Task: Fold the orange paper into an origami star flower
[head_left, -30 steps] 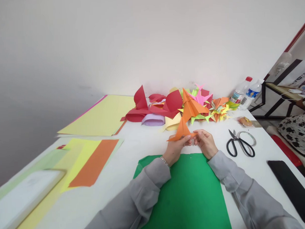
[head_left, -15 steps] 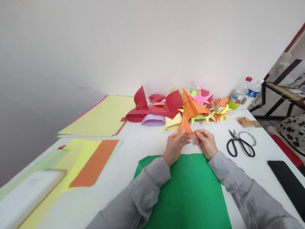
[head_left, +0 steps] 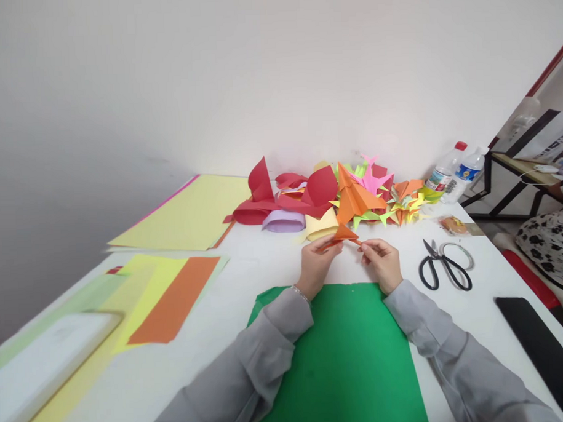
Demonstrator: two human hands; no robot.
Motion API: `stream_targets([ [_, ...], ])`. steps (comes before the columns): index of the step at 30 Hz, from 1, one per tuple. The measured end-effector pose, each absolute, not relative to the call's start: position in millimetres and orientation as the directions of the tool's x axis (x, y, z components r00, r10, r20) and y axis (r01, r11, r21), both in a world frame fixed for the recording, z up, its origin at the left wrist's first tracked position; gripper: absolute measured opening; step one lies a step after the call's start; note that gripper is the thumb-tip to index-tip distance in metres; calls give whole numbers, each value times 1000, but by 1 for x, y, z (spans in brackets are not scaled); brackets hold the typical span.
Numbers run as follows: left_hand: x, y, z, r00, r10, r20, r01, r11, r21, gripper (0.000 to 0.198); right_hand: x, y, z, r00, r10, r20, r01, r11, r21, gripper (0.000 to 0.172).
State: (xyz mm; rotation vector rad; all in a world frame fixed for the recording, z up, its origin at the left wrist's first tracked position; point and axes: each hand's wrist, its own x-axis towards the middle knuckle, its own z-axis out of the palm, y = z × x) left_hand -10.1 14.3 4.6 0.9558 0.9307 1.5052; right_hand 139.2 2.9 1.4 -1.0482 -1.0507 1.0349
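Observation:
Both hands hold a small folded orange paper piece (head_left: 344, 234) above the white table (head_left: 246, 267), just past the far edge of a green sheet (head_left: 346, 356). My left hand (head_left: 316, 265) pinches its left side between thumb and fingers. Its right tip is pinched by my right hand (head_left: 381, 263). The piece lies nearly flat and looks narrow from here. Grey sleeves cover both forearms.
A heap of folded coloured paper shapes (head_left: 336, 200) lies against the wall behind the hands. Black scissors (head_left: 443, 268) and a tape ring (head_left: 456, 254) lie to the right, a black phone (head_left: 540, 350) nearer. Two bottles (head_left: 453, 168) stand far right. Yellow and orange sheets (head_left: 173, 295) lie left.
The orange piece stood up as a tall triangle a second ago. It has been turned and lowered, so it now shows flatter and smaller. My left hand shifted slightly up and away.

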Motion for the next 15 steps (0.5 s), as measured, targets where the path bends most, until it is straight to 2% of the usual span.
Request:
stream_targets([
  [3, -10, 12, 7, -87, 971, 223, -129, -233, 964, 21, 140, 2, 2, 184, 967, 174, -98, 195, -976, 22],
  [5, -9, 10, 8, -75, 970, 232, -75, -237, 969, 16, 140, 2, 2, 182, 968, 175, -100, 195, -976, 22],
  [12, -5, 7, 7, 42, 987, 155, -121, -149, 981, 20, 142, 4, -2, 76, 992, 105, -218, 119, -969, 38],
  [15, -5, 7, 7, 82, 989, 126, -118, -116, 986, 20, 141, 5, -3, 82, 988, 127, -171, 140, -975, 30],
])
